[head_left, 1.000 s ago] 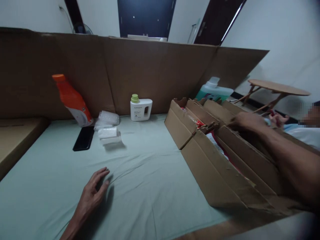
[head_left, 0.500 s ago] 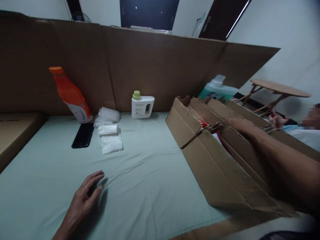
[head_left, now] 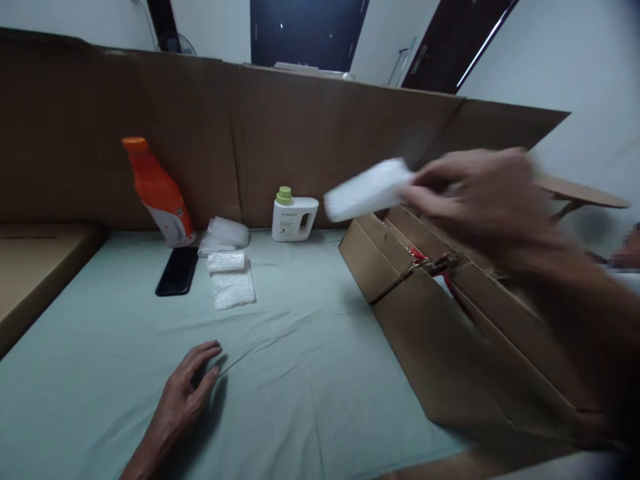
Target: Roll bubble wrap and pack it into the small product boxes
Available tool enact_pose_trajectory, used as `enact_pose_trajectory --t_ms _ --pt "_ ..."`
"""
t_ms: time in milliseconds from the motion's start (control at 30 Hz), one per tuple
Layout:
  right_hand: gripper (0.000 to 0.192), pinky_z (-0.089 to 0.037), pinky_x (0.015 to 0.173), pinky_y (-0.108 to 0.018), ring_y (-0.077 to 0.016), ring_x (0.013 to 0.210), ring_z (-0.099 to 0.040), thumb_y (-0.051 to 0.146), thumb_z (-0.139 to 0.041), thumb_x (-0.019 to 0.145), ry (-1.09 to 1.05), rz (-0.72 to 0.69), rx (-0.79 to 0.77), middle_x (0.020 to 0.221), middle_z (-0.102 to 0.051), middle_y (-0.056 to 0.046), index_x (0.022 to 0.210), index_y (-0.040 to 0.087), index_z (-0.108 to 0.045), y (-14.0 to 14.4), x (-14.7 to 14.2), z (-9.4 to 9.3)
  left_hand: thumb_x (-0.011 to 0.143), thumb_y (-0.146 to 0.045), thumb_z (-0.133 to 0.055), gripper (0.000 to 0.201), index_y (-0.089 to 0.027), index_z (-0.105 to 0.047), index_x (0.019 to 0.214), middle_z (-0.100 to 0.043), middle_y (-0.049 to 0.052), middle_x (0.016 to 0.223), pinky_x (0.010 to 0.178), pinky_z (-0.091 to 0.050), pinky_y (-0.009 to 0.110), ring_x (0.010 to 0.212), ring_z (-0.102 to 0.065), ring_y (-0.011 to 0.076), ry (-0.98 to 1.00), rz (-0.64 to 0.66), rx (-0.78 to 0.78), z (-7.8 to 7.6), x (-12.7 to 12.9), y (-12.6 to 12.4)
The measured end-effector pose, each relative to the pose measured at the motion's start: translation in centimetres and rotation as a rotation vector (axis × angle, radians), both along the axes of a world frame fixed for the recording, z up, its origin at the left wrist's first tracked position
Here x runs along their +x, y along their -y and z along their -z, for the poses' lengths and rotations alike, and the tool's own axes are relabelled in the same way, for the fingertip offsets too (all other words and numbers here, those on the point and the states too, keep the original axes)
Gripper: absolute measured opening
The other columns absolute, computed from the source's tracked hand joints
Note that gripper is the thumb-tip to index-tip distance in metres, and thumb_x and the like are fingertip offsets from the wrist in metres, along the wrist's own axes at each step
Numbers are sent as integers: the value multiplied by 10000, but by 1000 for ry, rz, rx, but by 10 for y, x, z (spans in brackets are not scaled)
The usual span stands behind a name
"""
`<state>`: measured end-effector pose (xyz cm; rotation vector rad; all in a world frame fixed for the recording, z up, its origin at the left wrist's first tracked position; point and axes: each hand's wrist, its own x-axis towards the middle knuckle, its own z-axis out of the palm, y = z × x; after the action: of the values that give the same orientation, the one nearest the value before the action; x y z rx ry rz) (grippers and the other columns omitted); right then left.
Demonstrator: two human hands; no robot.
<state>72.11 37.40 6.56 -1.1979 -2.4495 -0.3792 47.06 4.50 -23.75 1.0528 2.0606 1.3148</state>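
Observation:
Above the open cardboard boxes (head_left: 420,340), my right hand (head_left: 480,193) pinches one end of a white, flat-sided oblong item (head_left: 370,190); motion blur hides its exact kind. My left hand (head_left: 185,390) rests low over the pale green cloth (head_left: 280,373), fingers apart, holding nothing. Beyond the left hand lie a folded piece of bubble wrap (head_left: 234,287) and another wrap bundle (head_left: 227,232). A black phone (head_left: 177,271) is beside them. Upright at the back stands a white bottle with a green cap (head_left: 287,220), left of the held item.
An orange bottle (head_left: 160,190) stands at the back left by the phone. A cardboard wall (head_left: 300,133) runs along the far edge, and a cardboard box (head_left: 45,260) sits at the left. Red packaging (head_left: 416,254) shows inside the boxes. Another person is partly visible at far right.
My right hand has risen out of the boxes and now holds the white oblong item. The left hand keeps its pose. The view has shifted slightly.

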Motion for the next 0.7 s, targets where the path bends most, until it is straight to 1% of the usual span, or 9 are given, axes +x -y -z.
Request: enact_pose_trajectory --t_ms 33,133,167,233,333,433,567,633,700 --pt "279 -409 851 -397 -288 964 -650 354 -530 933 21 -74 17 1003 -739 -121 956 182 -749 10 -35 10 800 -504 -659 356 -269 -777 1039 -688 129 1269 860 -602 420 1215 -632 348 -9 17 0 -1 0 0" --pt "300 -383 891 -411 -291 1013 -648 371 -536 955 150 -180 -26 1115 -740 -109 1103 185 -718 23 -113 41 802 -497 -645 382 -260 -768 1076 -686 131 1274 884 -596 422 1195 -647 339 -74 77 -16 -8 -4 1" --pt "315 -379 886 -413 -296 1015 -651 391 -540 958 213 -191 -61 1119 -744 -111 1125 187 -712 24 -124 49 807 -491 -635 392 -257 -762 1094 -680 132 1287 921 -582 433 1198 -646 334 -111 93 -24 -11 -6 0" --pt "309 -382 853 -398 -294 977 -665 418 -545 955 329 -193 -127 1046 -765 -104 1067 198 -730 24 -118 55 820 -475 -609 410 -251 -744 1136 -655 134 1329 1001 -538 457 1225 -629 327 -198 106 -42 -15 -12 -3" --pt "275 -398 769 -346 -261 887 -684 410 -554 941 352 -110 -202 947 -778 -81 955 221 -753 20 -53 47 800 -461 -602 456 -246 -712 1187 -623 144 1363 1057 -486 487 1264 -589 342 -321 114 -95 -14 -28 -18" --pt "239 -410 697 -311 -231 834 -683 344 -560 926 239 145 -278 949 -777 -80 964 214 -758 11 49 28 746 -465 -619 540 -224 -679 1226 -615 179 1340 1043 -469 534 1236 -583 398 -444 153 -194 -3 -49 -54" --pt "277 -434 719 -326 -237 803 -661 267 -498 926 252 486 -434 903 -764 -148 965 138 -741 2 186 16 767 -500 -588 604 -156 -610 1263 -623 230 1256 1001 -464 575 1188 -581 453 -632 253 -248 5 -67 -140" --pt "289 -453 736 -328 -243 807 -667 246 -483 912 287 525 -553 897 -766 -168 923 122 -744 0 234 22 803 -498 -583 630 -114 -547 1301 -611 238 1251 1015 -455 542 1222 -555 443 -655 273 -263 -5 -69 -185" --pt "278 -475 753 -312 -251 852 -690 253 -511 882 297 515 -635 946 -776 -154 909 129 -759 -1 264 35 863 -477 -553 622 -76 -485 1332 -601 226 1254 1018 -451 505 1235 -545 417 -647 270 -314 -21 -66 -216"
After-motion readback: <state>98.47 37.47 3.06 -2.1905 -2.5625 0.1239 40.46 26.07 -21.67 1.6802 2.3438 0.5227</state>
